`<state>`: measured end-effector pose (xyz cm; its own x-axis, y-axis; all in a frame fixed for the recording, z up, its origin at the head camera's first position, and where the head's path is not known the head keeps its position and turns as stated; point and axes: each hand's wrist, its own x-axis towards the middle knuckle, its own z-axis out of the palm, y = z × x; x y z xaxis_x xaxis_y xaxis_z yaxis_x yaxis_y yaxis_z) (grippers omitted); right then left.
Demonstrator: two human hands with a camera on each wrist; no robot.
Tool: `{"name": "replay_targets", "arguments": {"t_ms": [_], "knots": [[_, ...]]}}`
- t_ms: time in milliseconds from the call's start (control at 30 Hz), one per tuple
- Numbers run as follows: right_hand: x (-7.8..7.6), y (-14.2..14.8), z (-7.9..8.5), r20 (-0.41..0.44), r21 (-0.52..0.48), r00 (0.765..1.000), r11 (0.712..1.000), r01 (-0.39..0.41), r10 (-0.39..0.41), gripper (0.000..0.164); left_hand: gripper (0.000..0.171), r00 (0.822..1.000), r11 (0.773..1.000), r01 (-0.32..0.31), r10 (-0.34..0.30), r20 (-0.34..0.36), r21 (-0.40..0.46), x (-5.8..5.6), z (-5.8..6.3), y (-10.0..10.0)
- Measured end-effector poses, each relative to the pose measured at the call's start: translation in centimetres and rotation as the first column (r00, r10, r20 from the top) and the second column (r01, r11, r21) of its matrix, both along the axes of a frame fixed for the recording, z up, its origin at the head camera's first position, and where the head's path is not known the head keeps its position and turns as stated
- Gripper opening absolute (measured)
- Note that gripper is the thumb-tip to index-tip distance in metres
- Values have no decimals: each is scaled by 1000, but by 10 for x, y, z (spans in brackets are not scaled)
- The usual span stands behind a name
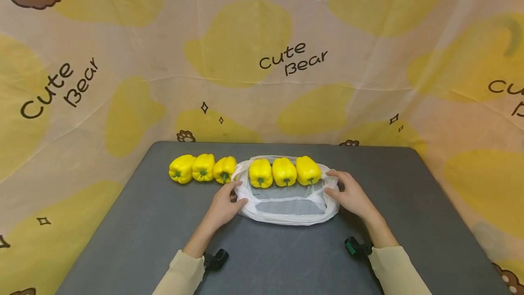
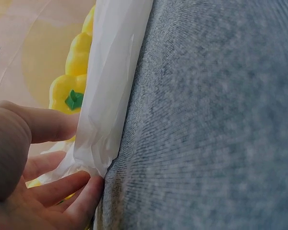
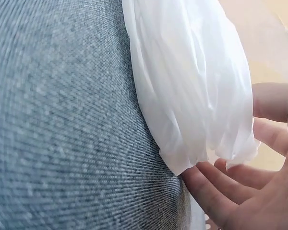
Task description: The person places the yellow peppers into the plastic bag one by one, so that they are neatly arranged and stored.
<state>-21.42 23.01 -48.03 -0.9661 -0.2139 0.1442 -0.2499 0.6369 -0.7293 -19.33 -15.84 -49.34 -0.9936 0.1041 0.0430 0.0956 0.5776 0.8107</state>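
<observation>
Touches the left end of a white bag (image 1: 282, 219) with the left hand (image 1: 224, 205), the right end with the right hand (image 1: 353, 195), both with loose, half-spread fingers. Has it wide open on the gray table (image 1: 286, 261), with three yellow peppers (image 1: 284, 172) inside the far edge and three more peppers (image 1: 203, 166) just to the left.

1 wht plastic bag (image 1: 294, 219), ctr of frame. 6 yellow peppers (image 1: 284, 172) tot.: 3 L of ctr, 3 nr ctr. 2 hands (image 1: 224, 205), 2 sleeves (image 1: 179, 277) at btm, 2 blk wrist devices (image 1: 218, 260) lower ctr. 1 worktop (image 1: 286, 258). 3 "Cute Bear" prints (image 1: 306, 63), 1 cut off at R edge.
</observation>
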Motion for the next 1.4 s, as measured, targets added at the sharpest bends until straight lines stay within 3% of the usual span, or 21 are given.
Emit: {"name": "replay_targets", "arguments": {"t_ms": [600, 1000, 1200, 1400], "knots": [[-4, -2, 0, 20, 10, 1000, 1000, -20, 20, 54, 50, 1000, 999, 13, -14, -12, -41, 3, 11, -3], [-2, -5, 2, 28, -5, 999, 1000, -25, 25, 51, 36, 999, 989, -8, 3, -37, -150, 10, 37, -15], [-1, -4, 0, 26, 5, 1000, 1000, -11, 11, 51, 34, 1000, 989, 4, -6, -13, -149, 12, 51, -17], [0, -3, 0, 38, 16, 999, 1000, 2, -2, 52, 35, 999, 990, -10, 4, -42, -137, 8, 59, -23]]}}
